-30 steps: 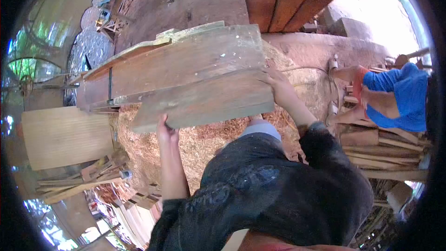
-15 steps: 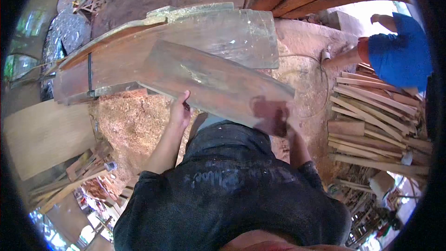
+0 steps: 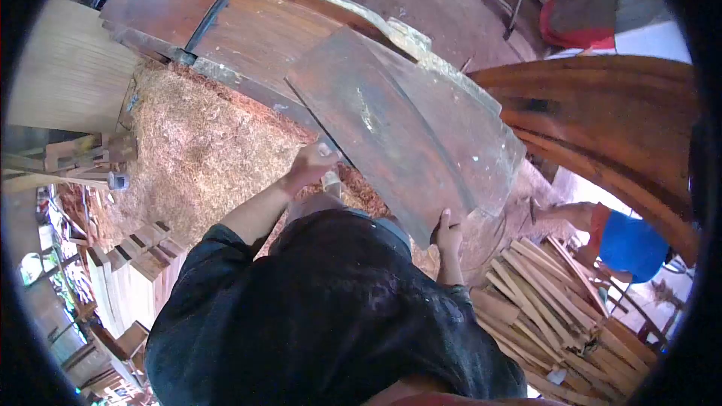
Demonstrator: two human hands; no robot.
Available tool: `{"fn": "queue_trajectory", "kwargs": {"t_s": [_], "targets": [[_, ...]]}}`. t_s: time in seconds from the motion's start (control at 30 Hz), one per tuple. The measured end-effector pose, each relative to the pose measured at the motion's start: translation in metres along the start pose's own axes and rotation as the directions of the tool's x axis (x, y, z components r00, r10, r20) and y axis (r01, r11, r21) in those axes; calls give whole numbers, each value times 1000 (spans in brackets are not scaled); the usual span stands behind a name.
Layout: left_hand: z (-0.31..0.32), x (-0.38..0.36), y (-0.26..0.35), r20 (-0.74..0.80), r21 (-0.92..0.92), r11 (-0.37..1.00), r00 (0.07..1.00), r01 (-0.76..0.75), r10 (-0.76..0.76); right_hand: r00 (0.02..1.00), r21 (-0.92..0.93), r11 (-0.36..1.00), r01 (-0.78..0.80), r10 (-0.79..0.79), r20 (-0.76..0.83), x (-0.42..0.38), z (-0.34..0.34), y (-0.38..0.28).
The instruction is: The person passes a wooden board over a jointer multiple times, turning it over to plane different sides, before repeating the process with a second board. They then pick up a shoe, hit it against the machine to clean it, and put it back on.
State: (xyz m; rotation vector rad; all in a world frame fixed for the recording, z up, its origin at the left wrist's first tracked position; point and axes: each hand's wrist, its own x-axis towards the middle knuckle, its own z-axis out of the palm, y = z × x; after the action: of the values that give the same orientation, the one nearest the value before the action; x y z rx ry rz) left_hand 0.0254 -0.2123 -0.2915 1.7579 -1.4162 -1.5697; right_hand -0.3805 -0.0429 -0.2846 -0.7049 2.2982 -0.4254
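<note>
Hands are gripping a wide reddish-brown plank (image 3: 383,131), and we are holding it tilted in front of our chest, above the sawdust heap (image 3: 195,150). Our left hand (image 3: 312,164) is clasping the plank's near long edge about midway, fingers (image 3: 325,152) curled together under the wood. Our right hand (image 3: 449,234) is holding the plank's lower corner, with the thumb lying flat on the top face and the other fingers hidden beneath, so we cannot tell how they are set. Just beyond the plank, a larger weathered board (image 3: 263,37) is lying across the far side of the sawdust heap, and the plank is overlapping its near edge from our view; whether the two are touching we cannot tell. To the right of the plank, a stack of thin wooden slats (image 3: 549,301) is lying in a loose pile, and a person in a blue shirt (image 3: 632,244) is crouching just past that stack. Curved dark timbers (image 3: 602,105) are rising to the right of the board.
</note>
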Motion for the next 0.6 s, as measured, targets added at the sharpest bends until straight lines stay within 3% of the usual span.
{"fn": "queue_trajectory", "kwargs": {"t_s": [0.07,0.1,0.13,0.17,0.2,0.3,0.33,0.43,0.53,0.6], "targets": [[-24,13,20,-69,182,983,998,23,-10,967,-101,995,-13,38,250,8,-15,-45],[-30,22,28,-112,256,966,994,39,-11,975,-125,991,36,-8,223,14,-16,-58],[-26,37,13,-126,15,992,985,122,-119,978,-153,984,91,-59,202,17,-11,-70],[-21,57,1,-212,51,996,975,79,-67,975,-179,972,149,-115,190,27,-8,-81],[-18,73,0,-291,95,994,956,49,-19,961,26,1000,-9,1,277,44,0,-87],[-27,84,30,-454,60,995,890,77,-41,923,-227,896,380,-351,160,91,7,-122],[-31,84,47,-491,20,995,868,99,-76,813,-181,796,578,-581,40,120,21,-122],[-46,106,40,-612,182,980,789,76,52,711,-221,682,697,-699,83,168,35,-162],[-47,115,77,-863,149,984,499,100,80,558,-176,529,830,-798,228,187,39,-203],[-55,140,67,-811,377,921,515,99,277,473,-174,441,880,-843,257,181,33,-231]]}}
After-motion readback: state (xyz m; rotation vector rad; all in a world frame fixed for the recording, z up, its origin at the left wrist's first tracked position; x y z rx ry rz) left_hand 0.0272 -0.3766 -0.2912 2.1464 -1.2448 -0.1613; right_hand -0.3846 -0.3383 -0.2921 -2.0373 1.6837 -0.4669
